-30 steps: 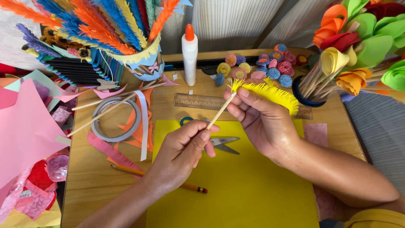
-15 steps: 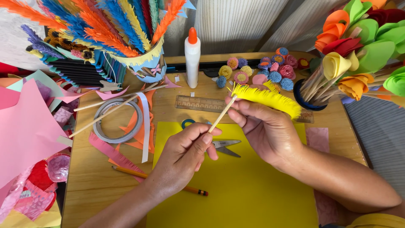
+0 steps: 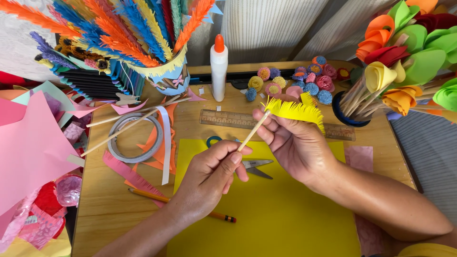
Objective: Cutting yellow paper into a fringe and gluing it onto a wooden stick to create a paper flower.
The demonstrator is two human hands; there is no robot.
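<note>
Left hand: the left hand (image 3: 212, 173) pinches the low end of a thin wooden stick (image 3: 253, 131) between thumb and fingers. The fingers are curled shut on it.
Right hand: the right hand (image 3: 295, 143) holds a yellow fringed paper strip (image 3: 297, 111) at the top end of the stick. The fingers are closed on the paper.
Stick: it slants up from the left hand to the right hand, above the yellow sheet (image 3: 266, 214).
Fringe: it sticks out to the right of the stick tip, over the wooden ruler (image 3: 223, 119).
Under the hands: scissors (image 3: 254, 166) with a blue handle lie on the yellow sheet, partly hidden by the hands.
Pencil: a pencil (image 3: 157, 197) lies on the table (image 3: 114, 209), passing under the left wrist.
Left side: a tape ring (image 3: 135, 138) and pink paper (image 3: 28, 147).
Back: a white glue bottle (image 3: 219, 69) with an orange cap stands by small paper pom-poms (image 3: 295, 81).
Right side: paper flowers (image 3: 400, 66) stand in a dark cup (image 3: 342, 114).
Back left: a cup of paper feathers (image 3: 119, 33).
</note>
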